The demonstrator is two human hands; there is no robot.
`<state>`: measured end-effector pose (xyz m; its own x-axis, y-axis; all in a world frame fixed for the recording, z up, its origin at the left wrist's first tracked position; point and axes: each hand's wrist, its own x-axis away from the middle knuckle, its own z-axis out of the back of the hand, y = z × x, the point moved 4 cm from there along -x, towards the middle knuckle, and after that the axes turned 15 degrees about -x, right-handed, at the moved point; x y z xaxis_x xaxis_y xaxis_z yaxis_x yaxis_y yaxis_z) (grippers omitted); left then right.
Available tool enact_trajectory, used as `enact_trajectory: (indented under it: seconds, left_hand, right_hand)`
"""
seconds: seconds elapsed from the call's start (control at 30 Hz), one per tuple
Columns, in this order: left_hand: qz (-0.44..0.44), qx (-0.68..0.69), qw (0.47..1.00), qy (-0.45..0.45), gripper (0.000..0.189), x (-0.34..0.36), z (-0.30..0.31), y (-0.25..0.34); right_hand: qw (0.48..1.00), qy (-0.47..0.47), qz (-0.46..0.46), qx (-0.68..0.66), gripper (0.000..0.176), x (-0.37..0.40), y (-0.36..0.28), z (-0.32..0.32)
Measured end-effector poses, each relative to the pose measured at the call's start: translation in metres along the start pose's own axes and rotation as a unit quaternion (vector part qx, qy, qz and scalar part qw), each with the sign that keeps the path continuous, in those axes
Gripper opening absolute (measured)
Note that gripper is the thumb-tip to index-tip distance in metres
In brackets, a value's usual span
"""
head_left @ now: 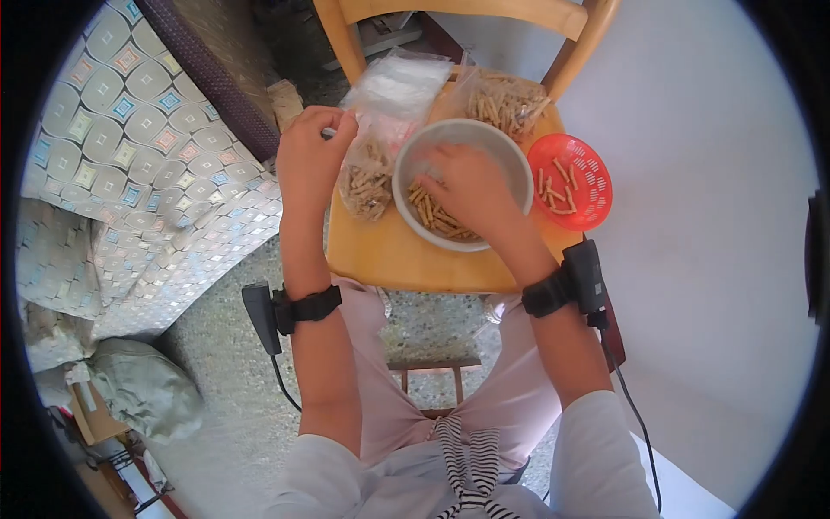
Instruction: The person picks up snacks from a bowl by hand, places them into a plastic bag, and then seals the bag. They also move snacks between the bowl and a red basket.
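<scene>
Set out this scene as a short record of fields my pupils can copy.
Surface: wooden chair seat
Left hand: the left hand is by the near filled bag; whether it grips anything is unclear
Right hand: the right hand reaches into the pale bowl
Bowl contents: short brown sticks
Right of bowl: red slotted basket with a few similar pieces
Beyond bowl: another filled bag
Beyond near bag: clear plastic bags

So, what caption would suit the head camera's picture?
Right hand dipping into a bowl of short brown sticks, beside a red basket.
</scene>
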<state>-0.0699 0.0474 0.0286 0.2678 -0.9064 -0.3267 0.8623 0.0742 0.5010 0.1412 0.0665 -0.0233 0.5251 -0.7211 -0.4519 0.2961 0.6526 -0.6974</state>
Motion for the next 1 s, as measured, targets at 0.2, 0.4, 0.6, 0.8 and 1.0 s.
enact_trajectory:
  seconds: [0.2,0.4,0.6,0.8,1.0]
  left_hand:
    - [-0.044,-0.125,0.990,0.045,0.029,0.002,-0.005,-0.006]
    - [-0.058,-0.147,0.984,0.079,0.031,0.002,-0.008,-0.001]
    - [0.012,-0.179,0.982,-0.063,0.027,0.005,-0.023,-0.019]
    - [0.058,-0.172,0.979,-0.092,0.025,0.007,-0.021,-0.018]
    - [0.023,-0.077,0.997,-0.006,0.025,0.004,-0.005,0.002]
  right_hand:
    - [0.988,-0.117,0.007,0.104,0.023,0.015,0.008,-0.026]
    - [0.977,-0.103,-0.025,0.186,0.016,0.016,0.011,-0.019]
    - [0.977,-0.084,-0.050,0.190,0.011,0.006,0.011,-0.006]
    - [0.973,-0.126,-0.105,0.160,0.013,0.006,0.014,0.004]
    - [0.980,-0.123,-0.095,0.123,0.012,0.008,0.014,0.004]
